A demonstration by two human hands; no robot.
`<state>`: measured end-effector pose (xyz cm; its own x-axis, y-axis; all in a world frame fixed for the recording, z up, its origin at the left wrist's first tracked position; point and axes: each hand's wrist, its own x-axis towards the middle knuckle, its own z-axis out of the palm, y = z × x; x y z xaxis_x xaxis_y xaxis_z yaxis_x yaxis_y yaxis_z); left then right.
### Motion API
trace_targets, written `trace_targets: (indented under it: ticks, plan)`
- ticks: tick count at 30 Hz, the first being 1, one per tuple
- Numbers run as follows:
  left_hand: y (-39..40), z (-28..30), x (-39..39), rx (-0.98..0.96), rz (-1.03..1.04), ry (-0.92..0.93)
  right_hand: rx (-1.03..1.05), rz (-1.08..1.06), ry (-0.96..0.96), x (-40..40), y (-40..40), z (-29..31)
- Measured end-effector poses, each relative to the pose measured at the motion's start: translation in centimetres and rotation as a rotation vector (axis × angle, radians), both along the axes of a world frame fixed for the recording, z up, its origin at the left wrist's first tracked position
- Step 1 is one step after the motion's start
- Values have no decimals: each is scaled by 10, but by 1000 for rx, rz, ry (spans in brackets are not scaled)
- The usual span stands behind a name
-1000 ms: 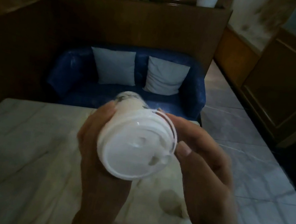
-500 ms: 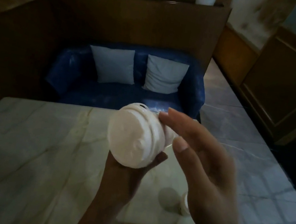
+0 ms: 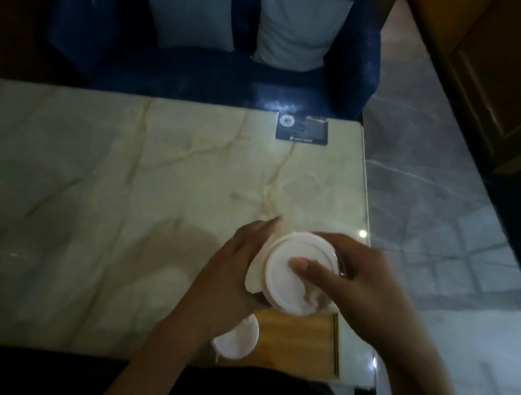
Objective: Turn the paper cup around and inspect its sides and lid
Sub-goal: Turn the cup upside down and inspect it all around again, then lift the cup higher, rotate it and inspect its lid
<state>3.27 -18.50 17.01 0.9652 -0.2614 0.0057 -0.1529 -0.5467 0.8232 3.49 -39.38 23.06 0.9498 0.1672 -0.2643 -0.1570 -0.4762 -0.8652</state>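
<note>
Paper cup (image 3: 257, 273) held low over the counter (image 3: 116, 191), lid (image 3: 294, 277) facing the camera. Left hand (image 3: 233, 271) wraps its side, fingers curled in a grip. Right hand (image 3: 358, 281) clasps the rim, thumb on the lid; its far fingers are apparently curled behind.

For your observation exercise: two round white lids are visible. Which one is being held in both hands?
The larger white plastic lid on the paper cup, gripped by the left hand and right hand; the smaller white lid lies untouched by the wooden tray.

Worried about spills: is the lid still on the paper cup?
On. The white lid caps the paper cup, gripped by left hand and right hand.
</note>
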Motion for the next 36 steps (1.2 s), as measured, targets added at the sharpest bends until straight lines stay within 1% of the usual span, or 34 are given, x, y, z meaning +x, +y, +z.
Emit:
trace_targets:
  ticks: [2,3,4,6,8,12,16,21,26,32,36]
  plan:
    - [7,-29,-11,127,-24,201,-91,-73,121,-15,-9,-39]
    - [11,-43,-19,224,-17,284,-139,-90,177,-24,-14,-60]
    - [15,-57,-26,307,-4,352,-167,-107,235,-33,-18,-80]
    - [22,-80,-40,390,30,455,-166,-174,340,-52,-27,-118]
    - [27,-96,-50,405,24,536,-177,-221,405,-68,-32,-147]
    - [32,-117,-59,269,-1,677,-189,-243,471,-88,-28,-178]
    - [33,-124,-58,264,-8,666,-137,-289,512,-99,-17,-186]
    - [36,-126,-57,286,-28,664,-92,-267,513,-100,-6,-189]
    - [34,-128,-58,295,-26,636,-127,-135,425,-97,-5,-194]
    - [33,-127,-59,345,-23,623,-214,-108,413,-97,-8,-197]
    - [30,-128,-59,390,-31,601,-229,-71,403,-96,-10,-197]
